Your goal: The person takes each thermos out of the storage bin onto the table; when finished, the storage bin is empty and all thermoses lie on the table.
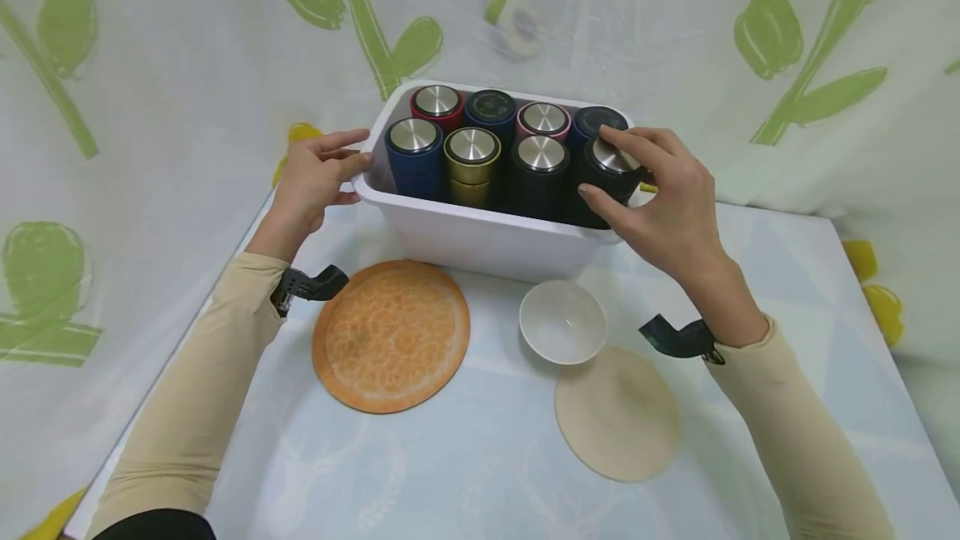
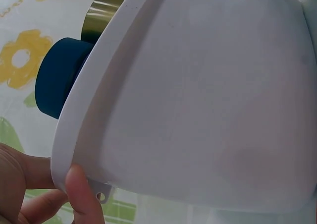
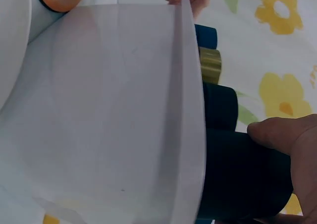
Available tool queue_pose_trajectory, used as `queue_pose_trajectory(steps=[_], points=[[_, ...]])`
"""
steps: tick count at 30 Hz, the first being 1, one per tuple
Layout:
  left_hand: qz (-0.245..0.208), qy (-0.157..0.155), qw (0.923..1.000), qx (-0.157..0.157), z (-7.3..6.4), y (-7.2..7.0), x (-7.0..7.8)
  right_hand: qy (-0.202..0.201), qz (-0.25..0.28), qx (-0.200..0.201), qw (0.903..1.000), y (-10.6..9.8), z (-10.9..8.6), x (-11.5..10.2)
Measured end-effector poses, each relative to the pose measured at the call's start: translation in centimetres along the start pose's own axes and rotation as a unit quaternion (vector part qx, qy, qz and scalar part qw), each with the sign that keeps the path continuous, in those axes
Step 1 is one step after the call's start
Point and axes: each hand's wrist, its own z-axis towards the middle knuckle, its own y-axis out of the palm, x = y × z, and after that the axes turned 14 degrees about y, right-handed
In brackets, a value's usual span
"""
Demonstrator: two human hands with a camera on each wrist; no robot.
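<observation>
A white plastic bin (image 1: 480, 232) holds several upright thermos bottles in two rows. My left hand (image 1: 311, 182) pinches the rim at the bin's left end; in the left wrist view, the thumb (image 2: 84, 194) and a finger lie on either side of that rim. My right hand (image 1: 667, 198) grips the top of the black thermos (image 1: 611, 158) at the front right, thumb on the near side. Beside it in the front row stand another black thermos (image 1: 542, 177), a gold one (image 1: 471, 169) and a blue one (image 1: 415, 165). The bottles' lower parts are hidden by the bin wall.
The back row has a red thermos (image 1: 437, 111), dark blue ones and a pink one (image 1: 543, 119). Before the bin lie an orange round mat (image 1: 390, 336), a white bowl (image 1: 562, 323) and a beige disc (image 1: 618, 419). A patterned curtain (image 1: 187, 65) hangs behind the table.
</observation>
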Motion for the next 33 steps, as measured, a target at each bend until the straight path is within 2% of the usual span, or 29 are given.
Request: queue_pose_trajectory(steps=[7,19,23,29,33], points=[[0.005,-0.003,1.0,0.003,-0.1,0.0,0.2,0.002,0.003,0.002,1.0,-1.0,0.9,-1.2],[0.009,-0.002,1.0,0.003,-0.2,-0.3,0.0,-0.004,0.014,0.033,0.9993,-3.1,2.2,-3.8],[0.011,0.002,0.9999,0.001,-0.3,-0.3,0.0,-0.018,0.02,0.043,0.9987,-3.8,2.5,-4.7],[0.01,0.006,0.9999,-0.002,-0.3,-0.2,-0.1,-0.069,0.012,0.051,0.9963,-5.1,2.8,-5.7],[0.011,0.007,0.9999,-0.003,-0.3,-0.1,-0.2,-0.073,0.015,0.062,0.9953,-5.9,2.9,-6.4]])
